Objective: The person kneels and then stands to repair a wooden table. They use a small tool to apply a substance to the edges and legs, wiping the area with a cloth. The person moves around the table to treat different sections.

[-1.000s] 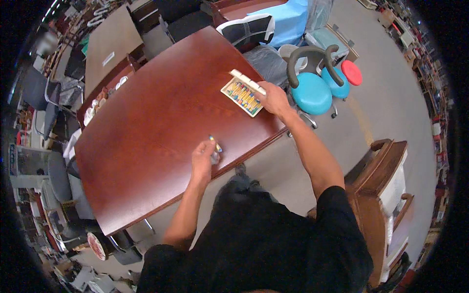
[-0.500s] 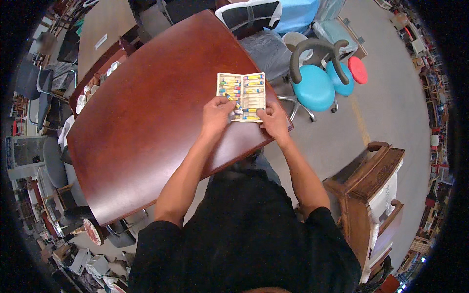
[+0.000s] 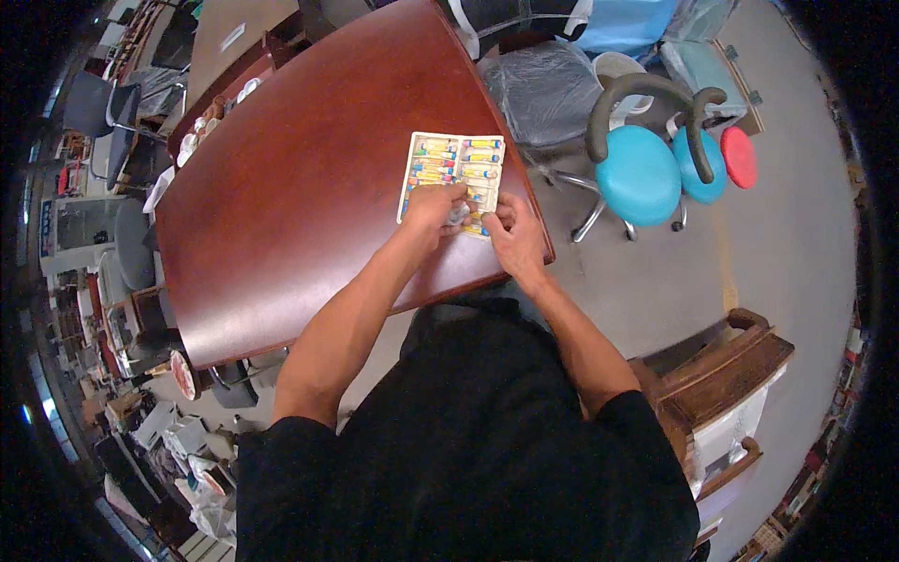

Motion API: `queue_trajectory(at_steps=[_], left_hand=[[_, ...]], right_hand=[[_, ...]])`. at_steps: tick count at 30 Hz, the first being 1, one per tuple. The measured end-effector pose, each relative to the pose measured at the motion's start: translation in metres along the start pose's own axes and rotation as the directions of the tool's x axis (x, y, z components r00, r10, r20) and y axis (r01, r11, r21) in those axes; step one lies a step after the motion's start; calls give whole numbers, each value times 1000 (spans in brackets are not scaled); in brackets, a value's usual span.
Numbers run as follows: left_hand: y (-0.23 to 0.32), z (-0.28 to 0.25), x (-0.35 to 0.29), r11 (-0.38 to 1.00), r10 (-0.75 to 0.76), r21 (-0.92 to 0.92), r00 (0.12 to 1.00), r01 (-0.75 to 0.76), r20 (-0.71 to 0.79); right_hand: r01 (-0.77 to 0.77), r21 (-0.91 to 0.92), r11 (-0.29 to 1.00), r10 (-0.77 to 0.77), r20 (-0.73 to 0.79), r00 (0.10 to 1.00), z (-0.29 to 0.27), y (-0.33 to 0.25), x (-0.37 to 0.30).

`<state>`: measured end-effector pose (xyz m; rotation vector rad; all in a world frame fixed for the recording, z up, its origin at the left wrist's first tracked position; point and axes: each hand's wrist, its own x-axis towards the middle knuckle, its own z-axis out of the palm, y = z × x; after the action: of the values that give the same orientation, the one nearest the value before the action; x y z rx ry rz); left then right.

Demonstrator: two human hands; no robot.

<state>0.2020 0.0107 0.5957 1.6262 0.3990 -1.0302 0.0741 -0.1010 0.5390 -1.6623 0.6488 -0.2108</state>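
Observation:
A cream tray of crayons (image 3: 412, 153) lies open on the dark red-brown table, with yellow-wrapped crayons in both halves. Its left half is filled with several colours, while the right half has some bare slots. Over the tray's lower middle, my left hand (image 3: 434, 208) is closed in a pinch on a crayon, mostly hidden by the fingers. Something small and greyish-white (image 3: 458, 215) shows under that hand; I cannot make out what it is. My right hand (image 3: 514, 234) grips the tray's lower right corner, its fingers curled beside the lowest crayons.
The polished table (image 3: 309, 187) stretches away to the left. Past its right edge stand turquoise stools (image 3: 639, 175) with curved grey backs and a red round seat (image 3: 739, 157). Plastic-wrapped chairs (image 3: 543, 89) are beyond the far edge. Carved wooden furniture (image 3: 721, 375) stands at the lower right.
My left hand has moved to the right over the tray's middle, covering more of the crayon it pinches. The tray now sits slightly tilted. The whole view has shifted.

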Motion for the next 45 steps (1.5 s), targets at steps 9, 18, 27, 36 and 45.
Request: queue_trajectory(at_steps=[9, 18, 27, 36, 45], left_hand=[[4, 10, 10, 986, -168, -2, 984, 168, 61], [16, -10, 1, 810, 358, 540, 922, -227, -150], [-3, -92, 14, 933, 322, 219, 936, -287, -144], [7, -61, -15, 844, 438, 315, 897, -433, 60], [-30, -60, -2, 957, 289, -67, 940, -282, 182]], right_hand=[[49, 115, 992, -52, 19, 998, -1, 0, 1], [54, 154, 987, -60, 35, 998, -9, 10, 6], [91, 142, 986, -93, 7, 996, -4, -14, 4], [80, -130, 988, -80, 5, 997, -3, -30, -5], [400, -603, 691, -396, 147, 906, 66, -61, -41]])
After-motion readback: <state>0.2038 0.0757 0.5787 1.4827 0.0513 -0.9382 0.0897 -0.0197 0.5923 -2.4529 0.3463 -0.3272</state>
